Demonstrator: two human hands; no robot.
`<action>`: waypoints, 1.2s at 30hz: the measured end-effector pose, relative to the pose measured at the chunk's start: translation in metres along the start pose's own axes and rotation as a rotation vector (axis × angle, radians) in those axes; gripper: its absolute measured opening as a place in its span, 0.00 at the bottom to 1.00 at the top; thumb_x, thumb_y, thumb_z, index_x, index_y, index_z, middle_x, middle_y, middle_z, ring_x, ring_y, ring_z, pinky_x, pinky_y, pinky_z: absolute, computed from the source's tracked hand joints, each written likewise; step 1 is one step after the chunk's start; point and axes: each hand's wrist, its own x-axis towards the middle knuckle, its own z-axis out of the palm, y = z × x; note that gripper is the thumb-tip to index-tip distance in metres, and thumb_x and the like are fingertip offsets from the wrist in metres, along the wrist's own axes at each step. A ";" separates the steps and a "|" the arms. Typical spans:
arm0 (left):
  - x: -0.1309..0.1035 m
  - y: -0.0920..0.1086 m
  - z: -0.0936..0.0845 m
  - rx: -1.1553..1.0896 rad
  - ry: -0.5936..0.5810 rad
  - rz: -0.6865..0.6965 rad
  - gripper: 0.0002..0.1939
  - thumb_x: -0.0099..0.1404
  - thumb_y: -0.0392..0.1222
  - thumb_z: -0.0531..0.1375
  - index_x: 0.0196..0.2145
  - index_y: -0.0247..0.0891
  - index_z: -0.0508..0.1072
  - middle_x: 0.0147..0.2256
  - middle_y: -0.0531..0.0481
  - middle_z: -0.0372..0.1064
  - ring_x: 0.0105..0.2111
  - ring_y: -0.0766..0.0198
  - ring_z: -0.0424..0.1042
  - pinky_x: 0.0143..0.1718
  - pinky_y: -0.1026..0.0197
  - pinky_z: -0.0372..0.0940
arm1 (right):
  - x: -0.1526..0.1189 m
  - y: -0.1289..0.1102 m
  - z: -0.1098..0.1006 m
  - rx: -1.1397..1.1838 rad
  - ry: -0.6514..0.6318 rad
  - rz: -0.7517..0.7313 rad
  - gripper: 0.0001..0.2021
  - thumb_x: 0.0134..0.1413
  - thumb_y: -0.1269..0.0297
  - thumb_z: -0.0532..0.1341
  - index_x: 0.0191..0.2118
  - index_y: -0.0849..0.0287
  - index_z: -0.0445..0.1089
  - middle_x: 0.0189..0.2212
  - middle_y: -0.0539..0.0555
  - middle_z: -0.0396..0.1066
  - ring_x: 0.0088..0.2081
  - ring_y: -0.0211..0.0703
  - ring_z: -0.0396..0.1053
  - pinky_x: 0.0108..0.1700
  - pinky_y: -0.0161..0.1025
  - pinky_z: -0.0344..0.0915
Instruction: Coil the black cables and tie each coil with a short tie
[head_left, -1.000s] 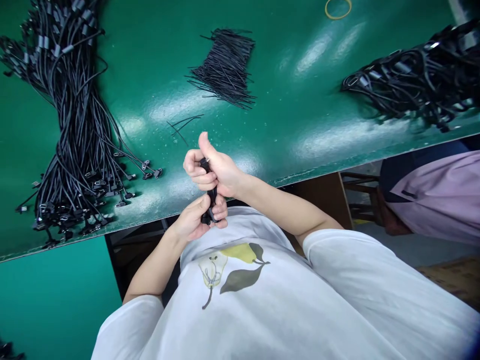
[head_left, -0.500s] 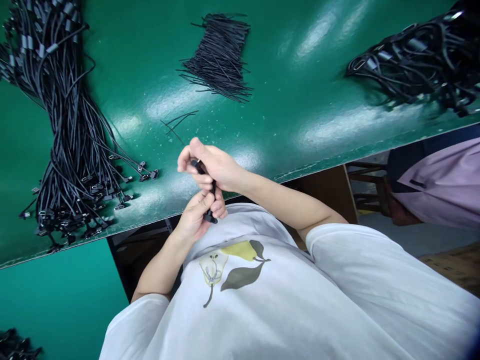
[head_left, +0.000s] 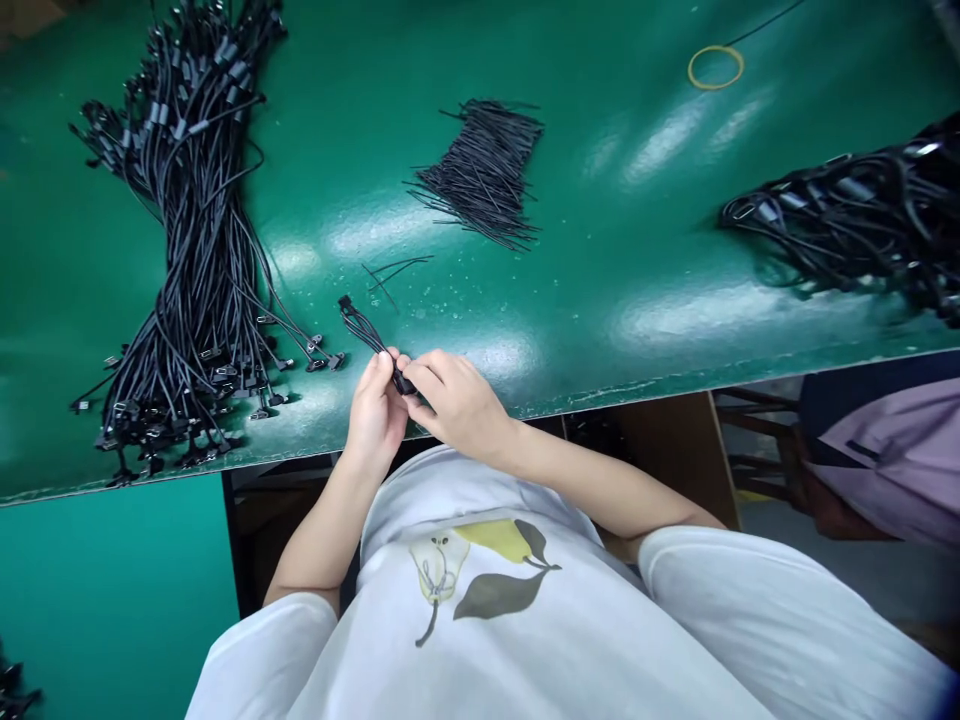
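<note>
Head view shows a black cable folded into loops.

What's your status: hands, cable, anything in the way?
Left hand pinching folded cable. Right hand at its near end, grip unclear. Loose ties close by, not touching cable.

Fingers hide part of the held cable; the view's right edge cuts off a cable heap.
</note>
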 end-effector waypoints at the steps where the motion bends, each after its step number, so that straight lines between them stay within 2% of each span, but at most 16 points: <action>1: 0.000 0.001 -0.001 0.019 0.004 -0.009 0.07 0.64 0.43 0.63 0.35 0.36 0.72 0.30 0.54 0.66 0.28 0.71 0.67 0.33 0.68 0.64 | 0.002 0.000 -0.001 -0.064 -0.007 -0.049 0.13 0.66 0.69 0.49 0.48 0.65 0.67 0.38 0.60 0.71 0.37 0.46 0.65 0.38 0.42 0.60; 4: 0.000 0.001 -0.004 0.084 -0.001 -0.023 0.10 0.63 0.44 0.64 0.38 0.35 0.75 0.29 0.53 0.66 0.26 0.71 0.65 0.29 0.69 0.62 | 0.004 0.001 -0.006 -0.172 -0.106 -0.158 0.15 0.67 0.73 0.46 0.46 0.65 0.69 0.40 0.61 0.72 0.36 0.45 0.64 0.37 0.43 0.59; 6: -0.001 0.001 -0.004 0.128 0.010 -0.027 0.11 0.63 0.45 0.63 0.37 0.34 0.75 0.27 0.53 0.65 0.25 0.71 0.64 0.27 0.69 0.60 | 0.006 0.006 -0.013 -0.118 -0.217 -0.220 0.15 0.67 0.73 0.46 0.47 0.65 0.69 0.41 0.63 0.72 0.37 0.45 0.65 0.37 0.43 0.60; 8: -0.005 0.002 -0.004 0.156 -0.014 -0.033 0.10 0.63 0.45 0.63 0.33 0.35 0.73 0.25 0.55 0.61 0.24 0.71 0.61 0.25 0.69 0.58 | 0.012 0.017 -0.025 -0.015 -0.275 -0.290 0.15 0.67 0.71 0.47 0.51 0.64 0.68 0.46 0.62 0.71 0.42 0.47 0.67 0.42 0.46 0.62; 10: -0.011 0.005 -0.005 0.196 -0.128 -0.080 0.13 0.62 0.47 0.64 0.29 0.35 0.69 0.22 0.57 0.56 0.21 0.72 0.56 0.23 0.69 0.54 | 0.022 0.030 -0.040 0.088 -0.275 -0.355 0.18 0.66 0.71 0.47 0.57 0.57 0.64 0.53 0.59 0.69 0.52 0.49 0.65 0.54 0.55 0.60; 12: -0.017 0.010 -0.008 0.270 -0.294 -0.163 0.16 0.62 0.50 0.64 0.29 0.35 0.68 0.21 0.58 0.51 0.20 0.72 0.51 0.22 0.68 0.51 | 0.032 0.043 -0.051 0.148 -0.279 -0.404 0.20 0.66 0.72 0.47 0.59 0.50 0.61 0.55 0.53 0.67 0.57 0.47 0.62 0.63 0.63 0.49; 13: -0.020 0.012 -0.011 0.321 -0.372 -0.205 0.17 0.62 0.52 0.64 0.30 0.34 0.68 0.21 0.58 0.50 0.20 0.73 0.50 0.22 0.68 0.50 | 0.036 0.048 -0.055 0.155 -0.305 -0.425 0.19 0.66 0.71 0.47 0.57 0.50 0.63 0.51 0.52 0.69 0.55 0.46 0.63 0.64 0.63 0.47; 15: -0.023 0.014 -0.017 0.412 -0.485 -0.263 0.19 0.64 0.54 0.61 0.34 0.32 0.70 0.22 0.59 0.49 0.20 0.73 0.48 0.22 0.67 0.48 | 0.038 0.055 -0.057 0.131 -0.374 -0.448 0.13 0.67 0.67 0.49 0.47 0.52 0.69 0.39 0.52 0.71 0.44 0.44 0.66 0.59 0.57 0.55; 17: -0.024 0.013 -0.023 0.463 -0.541 -0.290 0.19 0.66 0.55 0.59 0.36 0.32 0.68 0.22 0.59 0.49 0.20 0.73 0.47 0.22 0.67 0.48 | 0.034 0.056 -0.055 0.094 -0.434 -0.453 0.11 0.67 0.62 0.51 0.38 0.56 0.69 0.30 0.52 0.67 0.35 0.42 0.62 0.45 0.46 0.62; 19: -0.025 0.011 -0.028 0.479 -0.561 -0.296 0.19 0.67 0.56 0.58 0.37 0.35 0.67 0.23 0.59 0.51 0.21 0.72 0.48 0.23 0.66 0.48 | 0.026 0.056 -0.052 0.084 -0.455 -0.459 0.12 0.67 0.60 0.52 0.34 0.57 0.68 0.27 0.52 0.64 0.30 0.41 0.58 0.33 0.40 0.55; 22: -0.024 0.009 -0.028 0.581 -0.595 -0.247 0.18 0.68 0.57 0.56 0.37 0.37 0.66 0.23 0.57 0.55 0.22 0.69 0.53 0.26 0.64 0.52 | 0.017 0.057 -0.052 0.086 -0.451 -0.471 0.14 0.68 0.64 0.49 0.31 0.58 0.65 0.25 0.52 0.62 0.27 0.39 0.54 0.28 0.41 0.43; 26: -0.020 0.015 -0.021 0.984 -0.590 -0.018 0.13 0.68 0.49 0.56 0.32 0.38 0.71 0.29 0.49 0.68 0.31 0.61 0.65 0.35 0.61 0.56 | 0.015 0.063 -0.051 0.105 -0.421 -0.507 0.15 0.68 0.68 0.49 0.28 0.58 0.63 0.23 0.51 0.61 0.26 0.39 0.52 0.28 0.41 0.41; 30: -0.014 0.016 -0.017 1.127 -0.527 0.104 0.09 0.68 0.42 0.56 0.30 0.40 0.72 0.27 0.51 0.68 0.28 0.61 0.63 0.33 0.61 0.53 | 0.015 0.064 -0.046 -0.013 -0.442 -0.524 0.15 0.68 0.69 0.48 0.30 0.59 0.66 0.25 0.52 0.64 0.28 0.39 0.55 0.29 0.41 0.43; 33: -0.010 0.009 -0.022 1.070 -0.499 0.009 0.13 0.68 0.48 0.57 0.29 0.39 0.70 0.22 0.53 0.63 0.24 0.63 0.59 0.30 0.61 0.51 | 0.020 0.062 -0.047 -0.066 -0.532 -0.496 0.16 0.69 0.64 0.49 0.32 0.61 0.69 0.28 0.54 0.67 0.30 0.40 0.59 0.31 0.40 0.47; 36: -0.008 0.003 -0.030 0.729 -0.481 -0.195 0.19 0.64 0.56 0.60 0.28 0.37 0.70 0.20 0.55 0.59 0.23 0.65 0.57 0.27 0.62 0.52 | 0.041 0.069 -0.054 0.140 -0.586 -0.437 0.14 0.66 0.56 0.54 0.40 0.61 0.71 0.35 0.55 0.71 0.36 0.41 0.64 0.36 0.38 0.54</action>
